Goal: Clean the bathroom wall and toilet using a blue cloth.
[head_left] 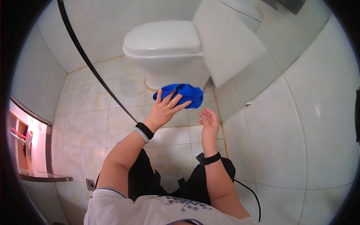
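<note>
Counts two hands and one blue cloth (193,92). Holds this cloth, bunched and creased, beneath the spread fingers of the left hand (164,110), with four visible across the fabric; cannot tell the thumb's place, nor any contact between cloth and tiled floor (90,112). Wears one gold ring (169,106) on those fingers, and two bands just behind them, toward the body: one black band (145,130) and one pale bangle (141,135).

Holds the right hand (210,123) apart from the cloth, just to its right and a little nearer the body, with fingers loosely curled and partly open. Wears one black watch (201,159) behind these fingers.

Faces one white toilet (163,39), lid down, beyond the left fingers, and one white tank (225,47) beyond the right fingers. Shows two black cords: one long, thick cord (84,58) left of the left fingers, one thinner cord (256,197) well behind the right fingers. Includes one floor drain (90,184) well behind and left of the left fingers, plus one pink-lit opening (37,142) far to their left.
</note>
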`<state>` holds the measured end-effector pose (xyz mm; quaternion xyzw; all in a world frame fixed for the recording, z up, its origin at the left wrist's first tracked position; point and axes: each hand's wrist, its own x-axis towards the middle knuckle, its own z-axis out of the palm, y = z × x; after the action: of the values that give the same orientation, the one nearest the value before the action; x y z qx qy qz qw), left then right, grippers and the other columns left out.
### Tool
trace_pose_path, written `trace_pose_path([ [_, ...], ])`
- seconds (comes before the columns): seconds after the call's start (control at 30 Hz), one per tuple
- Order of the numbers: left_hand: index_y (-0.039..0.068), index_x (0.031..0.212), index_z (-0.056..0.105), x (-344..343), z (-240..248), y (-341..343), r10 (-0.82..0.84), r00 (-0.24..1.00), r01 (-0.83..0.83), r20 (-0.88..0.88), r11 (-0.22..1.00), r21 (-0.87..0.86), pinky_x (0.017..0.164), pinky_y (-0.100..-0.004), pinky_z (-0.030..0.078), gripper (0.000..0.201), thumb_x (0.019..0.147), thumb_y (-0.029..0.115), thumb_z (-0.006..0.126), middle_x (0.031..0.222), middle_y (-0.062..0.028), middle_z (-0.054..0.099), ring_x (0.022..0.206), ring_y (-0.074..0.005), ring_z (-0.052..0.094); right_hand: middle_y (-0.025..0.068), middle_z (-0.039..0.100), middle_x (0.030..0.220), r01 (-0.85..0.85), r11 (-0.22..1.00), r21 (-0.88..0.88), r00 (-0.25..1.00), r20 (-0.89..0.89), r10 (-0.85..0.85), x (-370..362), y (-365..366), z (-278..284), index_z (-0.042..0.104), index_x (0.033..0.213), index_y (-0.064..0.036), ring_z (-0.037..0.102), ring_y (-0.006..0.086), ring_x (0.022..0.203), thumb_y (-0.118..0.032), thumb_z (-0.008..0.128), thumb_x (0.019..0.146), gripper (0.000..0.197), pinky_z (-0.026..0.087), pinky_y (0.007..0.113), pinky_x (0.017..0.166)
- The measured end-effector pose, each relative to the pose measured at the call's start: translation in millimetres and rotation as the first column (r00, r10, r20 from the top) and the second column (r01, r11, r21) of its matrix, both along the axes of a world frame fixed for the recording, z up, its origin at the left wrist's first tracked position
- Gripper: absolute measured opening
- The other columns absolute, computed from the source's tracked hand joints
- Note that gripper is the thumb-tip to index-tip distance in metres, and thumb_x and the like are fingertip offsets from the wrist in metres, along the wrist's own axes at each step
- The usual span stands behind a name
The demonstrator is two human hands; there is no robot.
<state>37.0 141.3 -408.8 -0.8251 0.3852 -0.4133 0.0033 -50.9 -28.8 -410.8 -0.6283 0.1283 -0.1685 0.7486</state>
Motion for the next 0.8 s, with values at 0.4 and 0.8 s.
trace_pose_path([
  [0.4,0.041,0.114,0.057,16,22,9,0.035,0.985,-0.004,0.167,0.983,-0.185,0.107,-0.0539,0.011,0.052,0.071,0.013,0.063,0.128,-0.0070,0.037,0.122,-0.0341,0.036,0.0124,0.056,0.110,-0.089,0.995,-0.044,0.996,0.016,0.090,21,25,6,0.050,0.114,0.0031,0.057,0.0197,0.098,-0.004,0.045,0.090,0.025,0.048,0.029,0.078],
  [0.8,0.041,0.125,0.048,-8,-34,55,0.049,0.996,-0.034,-0.070,0.978,0.204,0.106,-0.0519,0.018,0.056,0.076,0.015,0.056,0.123,0.0014,0.044,0.119,-0.0218,0.041,0.0109,0.058,0.103,-0.168,0.983,-0.069,0.981,-0.106,0.160,24,39,-37,0.051,0.111,0.0028,0.058,0.0176,0.092,-0.001,0.046,0.089,0.024,0.049,0.027,0.073],
])
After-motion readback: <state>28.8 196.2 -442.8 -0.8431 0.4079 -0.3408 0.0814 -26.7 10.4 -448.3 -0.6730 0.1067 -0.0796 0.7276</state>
